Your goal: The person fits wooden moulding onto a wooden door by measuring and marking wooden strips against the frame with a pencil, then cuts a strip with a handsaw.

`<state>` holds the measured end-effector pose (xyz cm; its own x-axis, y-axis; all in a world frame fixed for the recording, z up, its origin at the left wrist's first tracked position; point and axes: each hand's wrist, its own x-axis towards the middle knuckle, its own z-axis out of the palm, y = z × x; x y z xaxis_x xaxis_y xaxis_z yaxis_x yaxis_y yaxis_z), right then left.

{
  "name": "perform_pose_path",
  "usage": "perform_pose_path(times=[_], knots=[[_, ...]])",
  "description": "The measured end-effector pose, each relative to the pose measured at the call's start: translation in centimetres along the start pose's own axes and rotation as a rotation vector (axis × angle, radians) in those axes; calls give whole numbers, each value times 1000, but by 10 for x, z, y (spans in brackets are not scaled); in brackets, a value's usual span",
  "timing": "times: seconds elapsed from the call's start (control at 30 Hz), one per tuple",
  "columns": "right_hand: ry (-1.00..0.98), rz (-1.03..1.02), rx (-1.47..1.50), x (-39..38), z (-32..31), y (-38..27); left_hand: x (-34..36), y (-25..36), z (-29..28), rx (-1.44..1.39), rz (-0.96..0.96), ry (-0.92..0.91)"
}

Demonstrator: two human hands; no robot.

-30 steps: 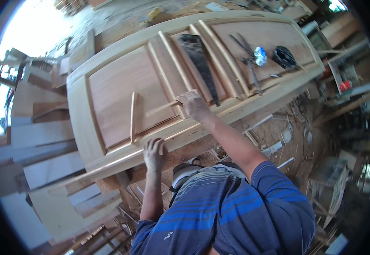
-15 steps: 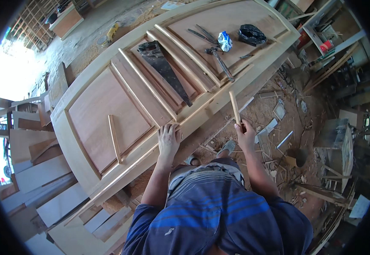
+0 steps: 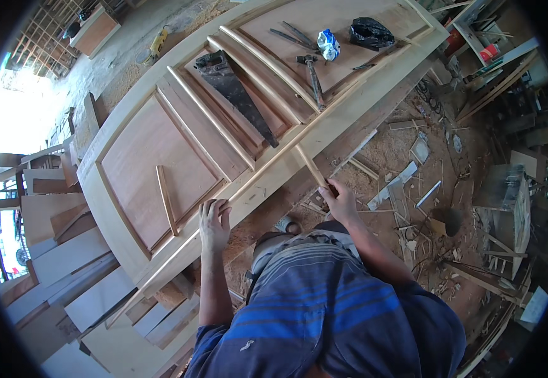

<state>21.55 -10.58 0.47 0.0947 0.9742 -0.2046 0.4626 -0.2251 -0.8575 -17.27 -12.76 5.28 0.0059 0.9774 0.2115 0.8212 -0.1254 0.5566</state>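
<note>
A large wooden door panel [image 3: 255, 200] with an arched far edge lies before me. A long thin wooden strip [image 3: 261, 170] runs along its near edge and sticks out past the lower left corner. My left hand [image 3: 214, 225] rests on that edge by the strip, fingers apart. In my right hand [image 3: 340, 203] is a short wooden strip [image 3: 310, 167], its far end over the panel's near edge. On the panel lie a handsaw [image 3: 236, 97], a hammer [image 3: 313, 82], pincers-like long metal tools [image 3: 293, 36] and another short wooden strip [image 3: 165, 200].
A blue and white crumpled packet [image 3: 328, 45] and a black plastic bag [image 3: 372, 33] sit on the panel's right part. Offcuts [image 3: 437, 192] and shavings litter the floor. Stacked boards [image 3: 91, 277] stand at left; a wooden shelf [image 3: 485, 38] is at the upper right.
My left hand has moved left and down along the near edge. My right hand has brought the short strip left, so its end now reaches the panel's edge.
</note>
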Motion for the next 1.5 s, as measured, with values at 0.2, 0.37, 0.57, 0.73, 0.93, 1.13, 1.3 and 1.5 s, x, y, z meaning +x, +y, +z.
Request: perform_pose_path(times=[0.2,0.37,0.57,0.73,0.93,1.13,1.3,1.5], knots=[[-26,-63,-27,39,13,-8,-27,-20,-12,1,-95,-77],[-8,-71,-62,50,28,-19,-37,-27,-6,26,-104,-74],[93,-65,-177,66,24,3,-36,-22,-7,62,-93,-59],[152,-76,-158,89,2,16,-36,-27,-7,59,-84,-23],[157,-177,-162,98,-1,19,-43,-29,7,146,-38,7],[214,-226,-133,96,0,6,-46,-36,9,166,-27,33],[78,-181,-167,91,-1,-3,-44,-32,7,103,-30,38],[56,-205,-165,91,1,2,-43,-32,8,63,-41,45]])
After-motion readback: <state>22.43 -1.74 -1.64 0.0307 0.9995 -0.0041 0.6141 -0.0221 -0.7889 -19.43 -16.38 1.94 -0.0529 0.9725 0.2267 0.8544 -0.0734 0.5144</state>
